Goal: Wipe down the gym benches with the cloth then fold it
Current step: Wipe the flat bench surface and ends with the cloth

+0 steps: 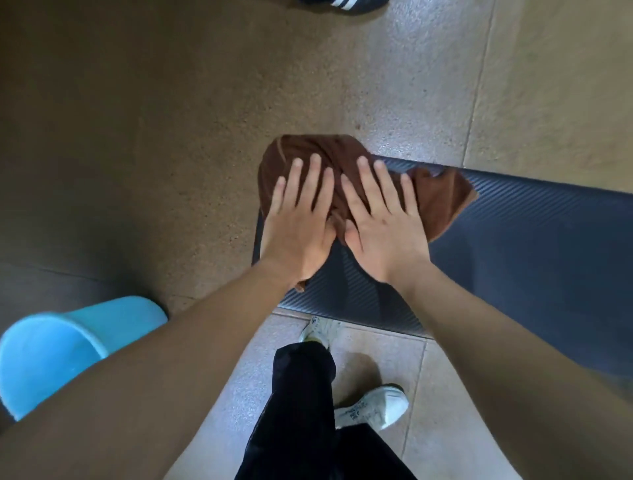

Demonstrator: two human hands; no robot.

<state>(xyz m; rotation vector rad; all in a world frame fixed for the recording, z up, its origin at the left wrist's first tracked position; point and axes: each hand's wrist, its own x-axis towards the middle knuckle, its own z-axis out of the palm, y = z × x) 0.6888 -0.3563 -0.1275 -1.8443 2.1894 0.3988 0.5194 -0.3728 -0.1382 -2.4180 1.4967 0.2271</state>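
Observation:
A brown cloth (442, 195) lies bunched over the left end of a dark ribbed bench pad (531, 240), hanging past its far corner. My left hand (298, 222) presses flat on the cloth's left part with straight, spread fingers. My right hand (383, 226) lies flat beside it on the cloth's middle, fingers also straight. The two hands nearly touch at the thumbs. Part of the cloth is hidden under my palms.
A light blue plastic bucket (61, 349) stands on the floor at the lower left. My legs in dark trousers and white shoes (373, 407) are below the bench's near edge. Another person's dark striped shoe (342, 4) shows at the top edge. Tiled floor surrounds the bench.

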